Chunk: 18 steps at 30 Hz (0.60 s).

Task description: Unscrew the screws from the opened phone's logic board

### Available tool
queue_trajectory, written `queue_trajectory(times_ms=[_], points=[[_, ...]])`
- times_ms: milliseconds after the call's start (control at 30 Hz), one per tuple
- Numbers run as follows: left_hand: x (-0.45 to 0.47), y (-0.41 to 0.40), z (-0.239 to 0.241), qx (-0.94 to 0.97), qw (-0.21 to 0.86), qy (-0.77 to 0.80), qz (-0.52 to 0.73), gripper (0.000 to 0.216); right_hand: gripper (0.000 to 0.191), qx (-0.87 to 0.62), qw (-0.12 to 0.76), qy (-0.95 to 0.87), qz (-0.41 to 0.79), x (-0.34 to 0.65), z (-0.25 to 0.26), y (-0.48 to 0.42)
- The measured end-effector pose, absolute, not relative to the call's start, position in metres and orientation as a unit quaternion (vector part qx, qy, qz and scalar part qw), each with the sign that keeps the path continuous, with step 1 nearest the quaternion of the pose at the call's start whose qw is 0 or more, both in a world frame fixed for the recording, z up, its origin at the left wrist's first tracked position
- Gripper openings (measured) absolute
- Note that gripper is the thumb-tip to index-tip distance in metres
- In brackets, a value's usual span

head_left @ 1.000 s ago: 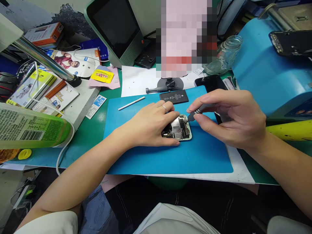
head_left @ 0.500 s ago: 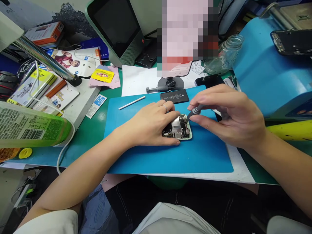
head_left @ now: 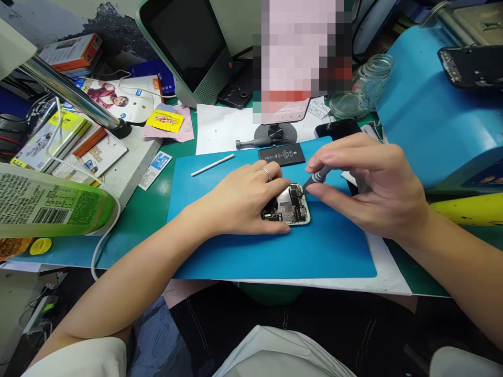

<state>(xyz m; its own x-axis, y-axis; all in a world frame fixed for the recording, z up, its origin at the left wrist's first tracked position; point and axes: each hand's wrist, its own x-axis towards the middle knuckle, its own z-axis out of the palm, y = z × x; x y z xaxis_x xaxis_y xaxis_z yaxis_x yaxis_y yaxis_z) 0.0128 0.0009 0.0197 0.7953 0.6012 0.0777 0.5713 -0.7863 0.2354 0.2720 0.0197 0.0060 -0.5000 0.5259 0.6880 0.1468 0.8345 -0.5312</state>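
Observation:
An opened phone (head_left: 293,205) lies on the blue work mat (head_left: 275,256), its circuit board and metal parts bare. My left hand (head_left: 247,199) is wrapped over the phone's left part, thumb along the near edge and fingers along the far one. Between the thumb and fingertips of my right hand (head_left: 377,188) is a slim grey screwdriver (head_left: 318,177), tilted, its tip at the phone's right far corner. Whether the tip touches a screw is too small to tell. Behind my left hand lies a black phone battery (head_left: 282,154).
A white stick (head_left: 212,165) lies on the mat's far left. Behind stand a round phone stand (head_left: 288,137), a glass jar (head_left: 363,89) and a smart display (head_left: 184,47). A blue machine (head_left: 428,115) is at right, a green package (head_left: 55,204) and white cable at left.
The screwdriver and my right fingertips have shifted very slightly to the right. My left hand and the phone stay where they were.

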Motion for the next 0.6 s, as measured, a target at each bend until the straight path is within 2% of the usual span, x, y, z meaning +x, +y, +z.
queue_trajectory(times_ms=[133,267,433,600], points=[[0.0124,0.0010,0.0195,0.943,0.099,0.308,0.080,0.065,0.084,-0.201,0.445,-0.854,0.182,0.2716,0.0069,0.0190],[0.0121,0.0012,0.0194,0.943,0.097,0.308,0.078,0.066,0.077,-0.199,0.459,-0.845,0.187,0.2710,0.0050,0.0190],[0.0120,0.0013,0.0189,0.944,0.099,0.306,0.079,0.064,0.079,-0.207,0.451,-0.841,0.216,0.2731,0.0045,0.0189],[0.0126,0.0008,0.0198,0.943,0.099,0.307,0.075,0.065,0.074,-0.211,0.453,-0.845,0.190,0.2730,0.0031,0.0207]])
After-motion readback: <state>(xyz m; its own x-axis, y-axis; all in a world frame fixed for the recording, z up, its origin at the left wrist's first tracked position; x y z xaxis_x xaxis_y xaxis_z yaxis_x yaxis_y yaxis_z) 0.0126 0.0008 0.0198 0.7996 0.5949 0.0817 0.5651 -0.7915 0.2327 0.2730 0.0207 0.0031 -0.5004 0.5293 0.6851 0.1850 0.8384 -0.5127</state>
